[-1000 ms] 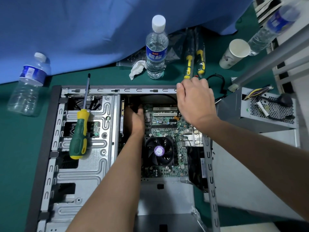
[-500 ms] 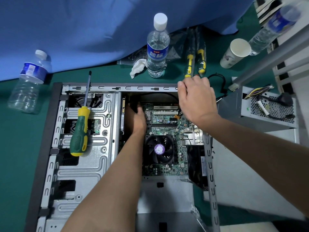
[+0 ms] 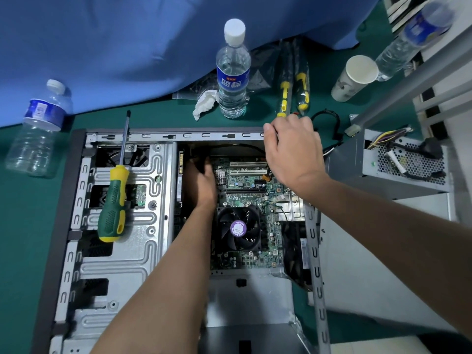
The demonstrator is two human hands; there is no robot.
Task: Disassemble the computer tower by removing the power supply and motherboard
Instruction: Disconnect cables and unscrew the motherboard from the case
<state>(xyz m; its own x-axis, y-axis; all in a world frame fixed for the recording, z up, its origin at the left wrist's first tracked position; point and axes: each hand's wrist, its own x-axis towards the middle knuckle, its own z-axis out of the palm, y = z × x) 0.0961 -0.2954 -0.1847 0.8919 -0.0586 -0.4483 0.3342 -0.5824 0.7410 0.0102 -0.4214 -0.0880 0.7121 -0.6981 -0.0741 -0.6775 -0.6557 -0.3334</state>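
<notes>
The open computer case lies flat on a green mat. The green motherboard, with a black CPU fan, sits inside it. My left hand reaches down into the case at the board's far left edge, next to a small heatsink. Its fingers are lost in shadow. My right hand hangs over the case's far right corner, fingers curled downward and thumb on the far rim. The grey power supply stands outside the case at the right, its cables loose.
A green and yellow screwdriver lies on the metal drive cage. Beyond the case are an upright water bottle, two bagged yellow tools, a paper cup and a crumpled tissue. Another bottle lies at the left.
Both hands stay where they were, at the far corners of the motherboard. Only the view shifts slightly.
</notes>
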